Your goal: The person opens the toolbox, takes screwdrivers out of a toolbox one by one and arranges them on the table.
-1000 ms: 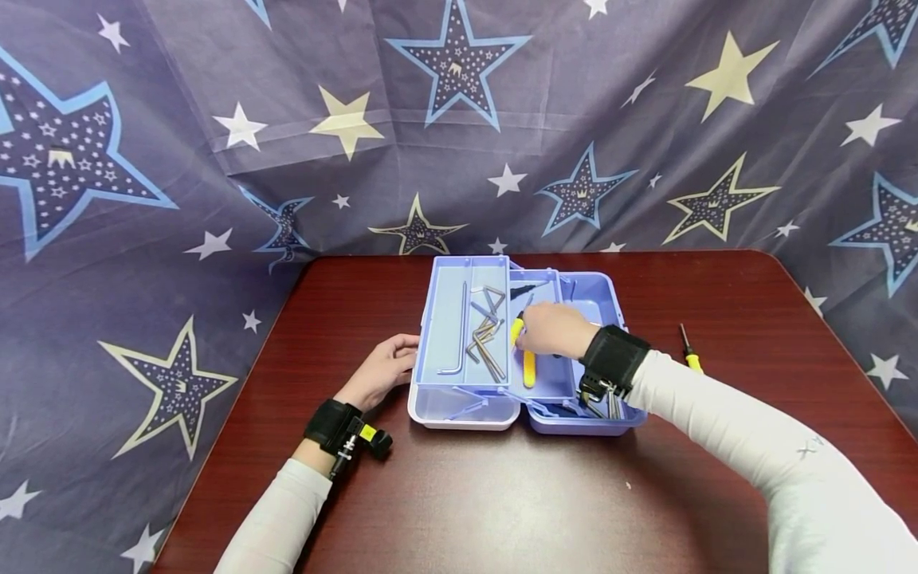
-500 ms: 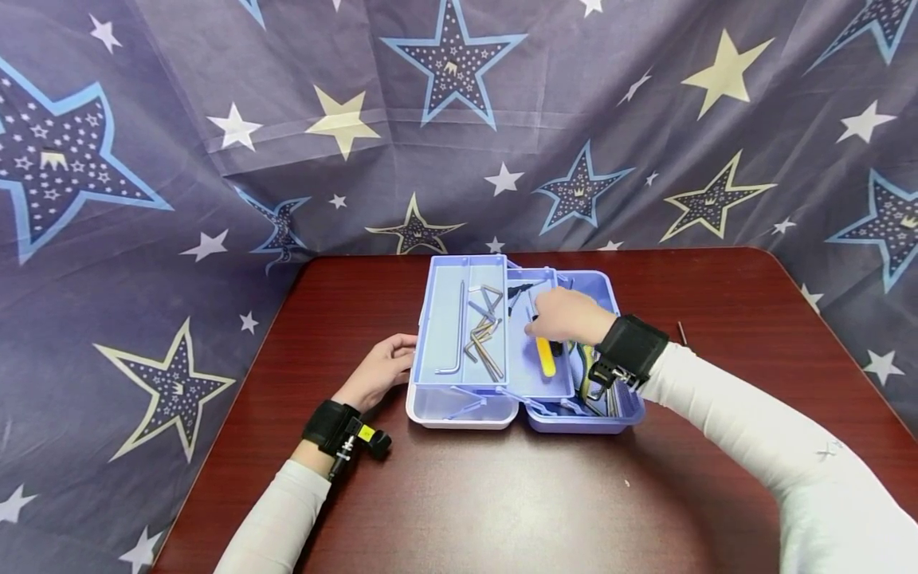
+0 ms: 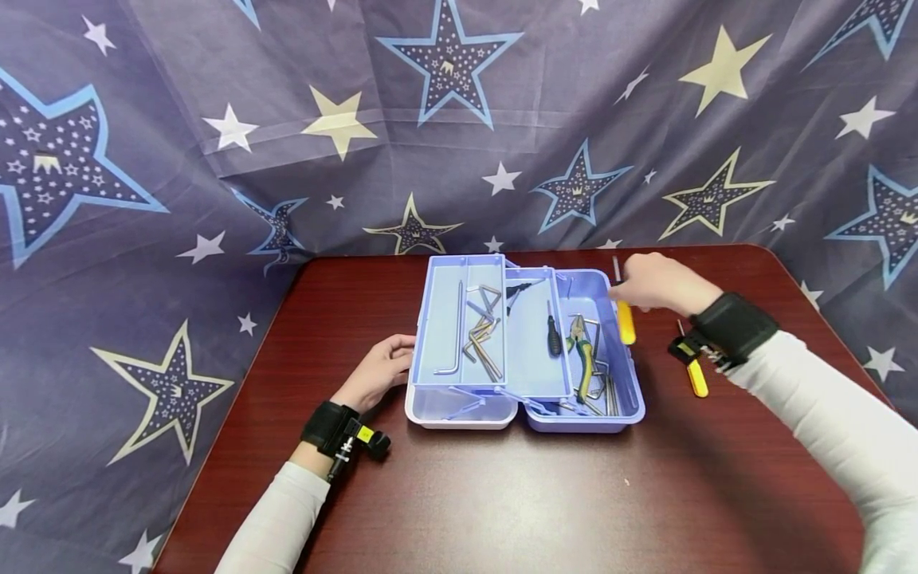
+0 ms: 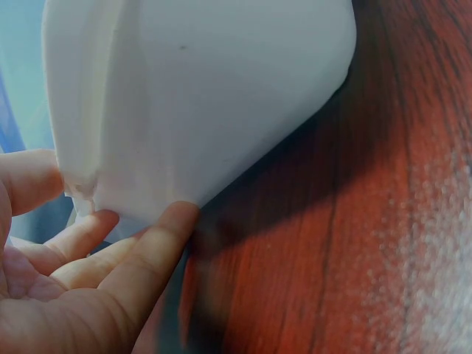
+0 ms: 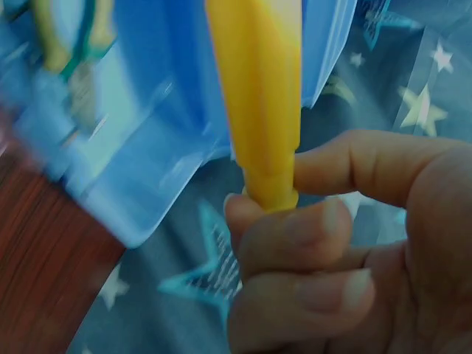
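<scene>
My right hand [image 3: 660, 283] holds a screwdriver with a yellow handle [image 3: 626, 323] above the right rim of a blue toolbox [image 3: 631, 399]. Its handle hangs downward, and in the right wrist view thumb and fingertips pinch its narrow end [image 5: 271, 184]. My left hand [image 3: 380, 371] touches the left side of the box; in the left wrist view its fingertips [image 4: 181, 214] rest against the white lid [image 4: 199, 88]. Hex keys [image 3: 480, 344] lie in the upper tray. A black screwdriver [image 3: 554, 336] and a dark tool [image 3: 518, 289] lie in the middle tray.
Green-and-yellow pliers [image 3: 585, 375] and several metal keys [image 3: 611, 396] lie in the deep right compartment. Another yellow-handled screwdriver [image 3: 696, 379] lies on the red-brown table [image 3: 459, 494], right of the box. A star-patterned cloth [image 3: 301, 175] hangs behind the table.
My right hand has lifted the yellow-handled screwdriver from the middle tray and moved right, past the box's right rim. The black screwdriver and pliers are now uncovered. The left hand stays put.
</scene>
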Motion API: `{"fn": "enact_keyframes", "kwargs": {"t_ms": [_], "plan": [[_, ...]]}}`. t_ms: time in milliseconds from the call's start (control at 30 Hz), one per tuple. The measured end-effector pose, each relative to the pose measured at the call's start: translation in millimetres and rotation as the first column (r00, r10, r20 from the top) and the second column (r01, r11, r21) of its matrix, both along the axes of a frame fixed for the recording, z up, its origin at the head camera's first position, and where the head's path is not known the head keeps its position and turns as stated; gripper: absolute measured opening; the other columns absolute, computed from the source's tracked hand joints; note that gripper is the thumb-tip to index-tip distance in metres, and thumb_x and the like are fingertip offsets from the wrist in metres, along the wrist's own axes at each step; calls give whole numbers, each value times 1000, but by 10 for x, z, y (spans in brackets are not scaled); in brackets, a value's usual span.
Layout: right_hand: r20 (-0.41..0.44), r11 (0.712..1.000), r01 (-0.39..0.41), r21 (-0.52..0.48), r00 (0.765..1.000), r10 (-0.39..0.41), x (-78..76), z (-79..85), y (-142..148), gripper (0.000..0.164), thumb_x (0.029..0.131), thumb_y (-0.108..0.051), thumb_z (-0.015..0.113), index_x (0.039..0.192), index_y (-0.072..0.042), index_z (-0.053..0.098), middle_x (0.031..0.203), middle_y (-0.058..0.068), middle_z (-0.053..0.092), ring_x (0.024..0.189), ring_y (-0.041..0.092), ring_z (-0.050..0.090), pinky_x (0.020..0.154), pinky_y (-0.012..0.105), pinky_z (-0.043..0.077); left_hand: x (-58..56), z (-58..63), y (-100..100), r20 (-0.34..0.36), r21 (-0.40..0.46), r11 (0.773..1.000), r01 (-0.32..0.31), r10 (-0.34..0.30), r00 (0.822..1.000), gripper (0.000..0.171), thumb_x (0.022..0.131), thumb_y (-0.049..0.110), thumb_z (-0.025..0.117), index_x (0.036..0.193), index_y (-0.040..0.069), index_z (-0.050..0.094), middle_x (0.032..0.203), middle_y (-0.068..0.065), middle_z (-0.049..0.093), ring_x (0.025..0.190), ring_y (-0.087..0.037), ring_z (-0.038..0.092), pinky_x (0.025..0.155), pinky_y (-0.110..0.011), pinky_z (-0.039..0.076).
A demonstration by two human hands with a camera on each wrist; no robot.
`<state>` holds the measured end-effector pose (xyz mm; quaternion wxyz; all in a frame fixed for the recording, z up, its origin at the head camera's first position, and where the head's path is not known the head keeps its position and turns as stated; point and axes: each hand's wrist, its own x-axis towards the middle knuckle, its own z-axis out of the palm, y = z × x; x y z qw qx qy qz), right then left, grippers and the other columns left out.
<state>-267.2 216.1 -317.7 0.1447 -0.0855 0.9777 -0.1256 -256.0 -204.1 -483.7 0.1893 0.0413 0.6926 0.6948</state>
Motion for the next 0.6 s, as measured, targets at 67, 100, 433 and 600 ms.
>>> {"fn": "enact_keyframes", "kwargs": {"t_ms": [67,100,433,600], "plan": [[4,1000,14,2,1000,-14,11,-12,159,34,87,-28,59,62,-5,55,51,3,47,49,20,49,48,28,34,1,-8,-4,0,-1,1000,0,0,1000,42,94,6,56,131,-8,40,108,-7,63,94,-12,63,81,-32,54],[9,1000,15,6,1000,-15,19,-21,235,34,86,-28,59,61,-5,55,51,2,47,48,19,48,48,28,34,3,-9,-5,0,0,1000,1,-1,1000,42,94,6,56,131,-8,39,108,-7,63,94,-12,63,81,-32,54],[110,998,67,0,992,-66,93,-325,727,34,87,-25,57,60,-7,51,51,1,43,49,18,46,53,30,36,24,0,-5,0,-5,1000,-10,10,1000,41,94,5,55,131,-6,41,110,-9,63,95,-13,64,80,-32,54],[185,996,88,-2,979,-86,110,-622,759,32,88,-24,58,64,-4,52,53,0,45,51,18,52,52,28,38,6,-13,4,7,-2,1000,-20,20,1000,39,95,5,55,130,-5,42,113,-12,62,96,-13,63,81,-32,54]]}}
